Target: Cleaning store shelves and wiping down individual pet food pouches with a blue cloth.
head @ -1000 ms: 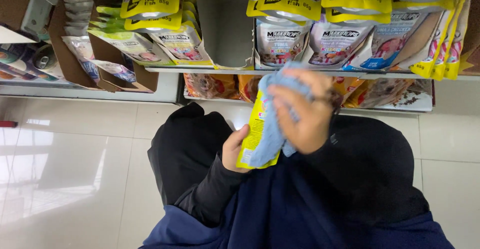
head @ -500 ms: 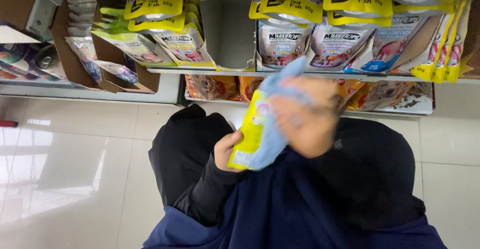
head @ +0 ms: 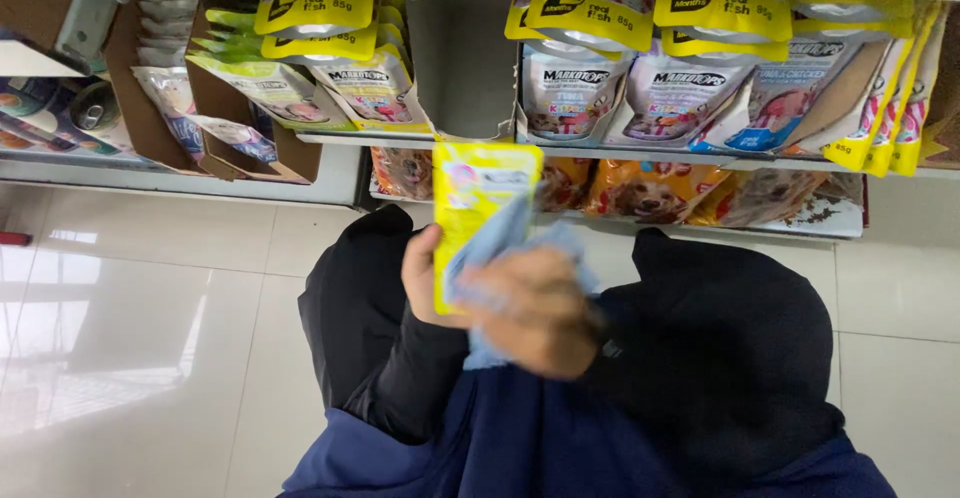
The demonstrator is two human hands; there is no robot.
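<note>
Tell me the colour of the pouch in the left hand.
Bright yellow pouch, seen in the head view.

Left hand (head: pixel 425 276) sits centre frame, fingers curled shut in a grip, thumb side toward the camera; right hand (head: pixel 530 310) lies just beside it, lower and blurred, fingers closed; both dark-sleeved forearms run down toward the bottom edge.

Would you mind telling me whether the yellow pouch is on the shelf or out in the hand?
Out. The left hand holds the yellow pouch upright, clear of the shelf, while the right hand presses a blue cloth on it.
</note>
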